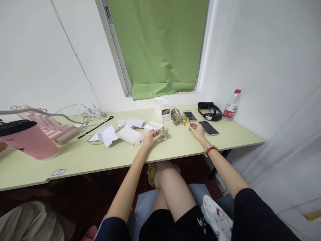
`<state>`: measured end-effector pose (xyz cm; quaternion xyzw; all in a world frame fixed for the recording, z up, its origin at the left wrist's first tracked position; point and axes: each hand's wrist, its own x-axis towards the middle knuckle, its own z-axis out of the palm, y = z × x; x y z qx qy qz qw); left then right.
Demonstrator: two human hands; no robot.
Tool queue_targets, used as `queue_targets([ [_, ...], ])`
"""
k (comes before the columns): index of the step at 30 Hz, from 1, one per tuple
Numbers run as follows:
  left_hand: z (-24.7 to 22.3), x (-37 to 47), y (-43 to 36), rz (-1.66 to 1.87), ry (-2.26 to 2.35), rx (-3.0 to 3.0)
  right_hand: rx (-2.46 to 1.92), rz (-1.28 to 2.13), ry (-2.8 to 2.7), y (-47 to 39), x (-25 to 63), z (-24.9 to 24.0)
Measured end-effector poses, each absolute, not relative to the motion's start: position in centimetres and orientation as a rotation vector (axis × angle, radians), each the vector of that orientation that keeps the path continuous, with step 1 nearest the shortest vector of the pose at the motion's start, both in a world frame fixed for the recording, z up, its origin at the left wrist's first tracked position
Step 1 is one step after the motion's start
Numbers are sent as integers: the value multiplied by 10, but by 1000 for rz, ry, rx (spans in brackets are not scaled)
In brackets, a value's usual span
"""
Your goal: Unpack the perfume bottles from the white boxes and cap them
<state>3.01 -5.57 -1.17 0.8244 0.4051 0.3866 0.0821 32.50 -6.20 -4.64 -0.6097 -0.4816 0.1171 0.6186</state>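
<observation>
My left hand [149, 138] is closed at the edge of a round clear container [163, 134] with green in it, which rests on the pale table. To its right, my right hand [197, 130] is pinched over the tabletop, close to a black phone [208, 128]; a tiny item shows at its fingertips, too small to name. Between and behind the hands, a row of similar round clear containers [176, 116] leans beside white boxes [162, 109]. Small yellow pieces [185, 121] lie right of that row.
Opened white cartons [130, 134] lie left of my left hand. A pink cup [30, 139] stands at the far left, near cables and a power strip [94, 114]. A black headset [210, 111] and a bottle [232, 105] are at the back right.
</observation>
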Motion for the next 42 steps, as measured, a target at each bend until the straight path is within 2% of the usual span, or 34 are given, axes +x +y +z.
queue_targets([
  [15,-10,31,-59,1139,1223,2459,-1510,231,-1119,-57,325,-51],
  [42,-11,31,-59,1142,1199,2448,-1737,56,-1511,-59,315,-47],
])
